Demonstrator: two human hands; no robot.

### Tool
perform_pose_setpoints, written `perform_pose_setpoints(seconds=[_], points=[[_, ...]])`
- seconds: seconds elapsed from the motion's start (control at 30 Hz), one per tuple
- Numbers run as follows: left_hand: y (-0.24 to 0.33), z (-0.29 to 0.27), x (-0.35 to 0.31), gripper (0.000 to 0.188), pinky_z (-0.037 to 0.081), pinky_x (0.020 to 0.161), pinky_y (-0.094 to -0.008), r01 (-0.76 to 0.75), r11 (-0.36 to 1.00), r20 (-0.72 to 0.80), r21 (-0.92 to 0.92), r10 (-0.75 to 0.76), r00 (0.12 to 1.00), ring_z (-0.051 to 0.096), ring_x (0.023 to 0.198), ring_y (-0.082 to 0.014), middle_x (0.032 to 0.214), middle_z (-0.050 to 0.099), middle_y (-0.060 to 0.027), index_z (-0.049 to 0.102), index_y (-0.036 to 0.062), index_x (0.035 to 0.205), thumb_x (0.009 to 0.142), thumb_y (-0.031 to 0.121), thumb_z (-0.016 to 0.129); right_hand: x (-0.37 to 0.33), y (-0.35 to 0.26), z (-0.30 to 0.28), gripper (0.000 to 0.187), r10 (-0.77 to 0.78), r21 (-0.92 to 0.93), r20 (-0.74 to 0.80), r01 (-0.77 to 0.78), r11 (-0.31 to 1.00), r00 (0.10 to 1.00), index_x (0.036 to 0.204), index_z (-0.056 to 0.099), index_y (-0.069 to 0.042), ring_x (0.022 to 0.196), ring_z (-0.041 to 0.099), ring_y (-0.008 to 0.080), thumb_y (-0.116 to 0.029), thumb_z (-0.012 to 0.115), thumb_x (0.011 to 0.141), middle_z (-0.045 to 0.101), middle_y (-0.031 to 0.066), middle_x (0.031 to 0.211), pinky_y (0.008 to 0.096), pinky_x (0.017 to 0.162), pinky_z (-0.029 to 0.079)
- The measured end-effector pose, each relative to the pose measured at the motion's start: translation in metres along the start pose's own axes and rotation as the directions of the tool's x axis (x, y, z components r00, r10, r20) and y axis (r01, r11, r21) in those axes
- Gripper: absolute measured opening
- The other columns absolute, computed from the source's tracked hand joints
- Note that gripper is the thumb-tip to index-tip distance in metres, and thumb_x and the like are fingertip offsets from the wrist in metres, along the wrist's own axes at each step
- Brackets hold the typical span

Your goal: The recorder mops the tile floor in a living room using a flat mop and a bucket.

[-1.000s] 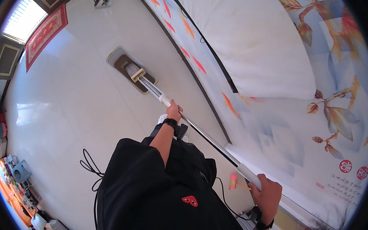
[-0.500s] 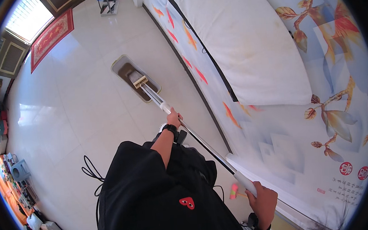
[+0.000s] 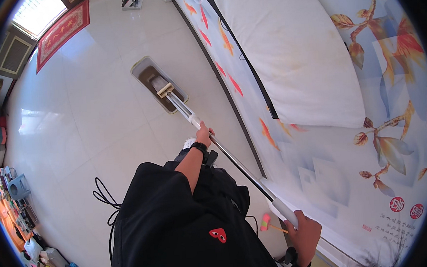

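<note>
A sponge mop (image 3: 241, 167) slants across the view, its metal pole running from lower right to upper left. My left hand (image 3: 203, 135) is wrapped round the pole near the white sleeve above the mop head. At the other end, my right hand (image 3: 305, 233) grips the grey-white handle. The pale mop head (image 3: 165, 90) sits in a long grey basin (image 3: 137, 64) holding murky brown water. How deep the sponge goes is hard to make out.
A wall with goldfish and flower pictures (image 3: 318, 171) and a white sheet (image 3: 292, 55) runs along the right. A pink toy hammer (image 3: 265, 222) lies by my right hand. A red mat (image 3: 63, 35) lies far left; a grey stool (image 3: 19, 187) and clutter line the left edge.
The basin and floor sit slightly higher in the picture, and the wall has shifted a little. Both hands keep their hold on the mop, whose head stays in the basin.
</note>
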State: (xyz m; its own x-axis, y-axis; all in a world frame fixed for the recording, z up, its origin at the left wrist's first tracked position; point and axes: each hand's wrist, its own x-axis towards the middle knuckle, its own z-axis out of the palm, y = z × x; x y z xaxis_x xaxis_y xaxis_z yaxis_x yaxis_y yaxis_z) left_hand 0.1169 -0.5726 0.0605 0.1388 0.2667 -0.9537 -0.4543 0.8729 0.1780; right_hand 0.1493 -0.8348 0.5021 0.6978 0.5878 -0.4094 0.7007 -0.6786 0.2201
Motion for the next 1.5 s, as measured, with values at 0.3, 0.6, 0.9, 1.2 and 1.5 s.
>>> perform_pose_setpoints(seconds=[0.3, 0.6, 0.9, 1.2, 1.5], points=[[-0.002, -0.009, 0.006, 0.044, 0.043, 0.040, -0.0312, -0.037, 0.991, 0.025, 0.127, 0.034, 0.999, 0.046, 0.045, -0.0191, 0.061, 0.045, -0.0089, 0.038, -0.0003, 0.083, 0.083, 0.042, 0.047, -0.006, 0.007, 0.014, 0.031, -0.022, 0.036, 0.095, 0.018, 0.999, 0.995, 0.087, 0.053, -0.008, 0.054, 0.055, 0.0289, -0.032, 0.063, 0.070, 0.055, 0.0093, 0.058, 0.0384, 0.051, 0.040], [-0.011, -0.015, 0.006, 0.047, 0.042, 0.041, -0.0300, -0.050, 0.979, 0.037, 0.197, 0.044, 0.998, 0.049, 0.045, -0.0198, 0.060, 0.049, -0.0095, 0.040, -0.0014, 0.081, 0.082, 0.045, 0.045, -0.005, 0.010, 0.018, 0.031, 0.025, 0.048, 0.094, -0.030, 0.998, 0.995, 0.087, 0.054, -0.009, 0.053, 0.055, 0.0291, -0.032, 0.065, 0.068, 0.055, 0.0090, 0.059, 0.0380, 0.049, 0.040], [-0.011, -0.008, 0.005, 0.048, 0.043, 0.041, -0.0304, -0.026, 0.999, 0.044, 0.033, 0.025, 0.999, 0.048, 0.047, -0.0193, 0.061, 0.046, -0.0095, 0.039, -0.0023, 0.079, 0.082, 0.045, 0.047, 0.001, 0.002, 0.010, 0.030, 0.016, -0.029, 0.092, -0.013, 0.999, 0.996, 0.084, 0.052, -0.008, 0.054, 0.055, 0.0290, -0.029, 0.065, 0.067, 0.055, 0.0099, 0.060, 0.0374, 0.049, 0.039], [0.001, -0.016, 0.016, 0.046, 0.044, 0.040, -0.0300, 0.024, 1.000, 0.031, 0.020, -0.024, 0.999, 0.046, 0.045, -0.0172, 0.064, 0.046, -0.0091, 0.037, -0.0014, 0.089, 0.082, 0.043, 0.049, -0.009, 0.004, 0.011, 0.032, -0.043, 0.030, 0.041, 0.042, 0.999, 0.998, 0.089, 0.055, -0.008, 0.057, 0.056, 0.0304, -0.028, 0.066, 0.067, 0.057, 0.0125, 0.063, 0.0367, 0.051, 0.042], [0.028, -0.012, 0.059, 0.043, 0.043, 0.039, -0.0314, 0.022, 0.991, 0.036, 0.132, -0.027, 0.999, 0.046, 0.045, -0.0187, 0.063, 0.046, -0.0097, 0.037, -0.0014, 0.088, 0.083, 0.041, 0.047, -0.001, -0.023, -0.022, 0.034, 0.110, -0.027, 0.198, -0.107, 0.994, 0.974, 0.090, 0.053, -0.010, 0.057, 0.056, 0.0301, -0.030, 0.067, 0.066, 0.059, 0.0113, 0.069, 0.0375, 0.051, 0.040]])
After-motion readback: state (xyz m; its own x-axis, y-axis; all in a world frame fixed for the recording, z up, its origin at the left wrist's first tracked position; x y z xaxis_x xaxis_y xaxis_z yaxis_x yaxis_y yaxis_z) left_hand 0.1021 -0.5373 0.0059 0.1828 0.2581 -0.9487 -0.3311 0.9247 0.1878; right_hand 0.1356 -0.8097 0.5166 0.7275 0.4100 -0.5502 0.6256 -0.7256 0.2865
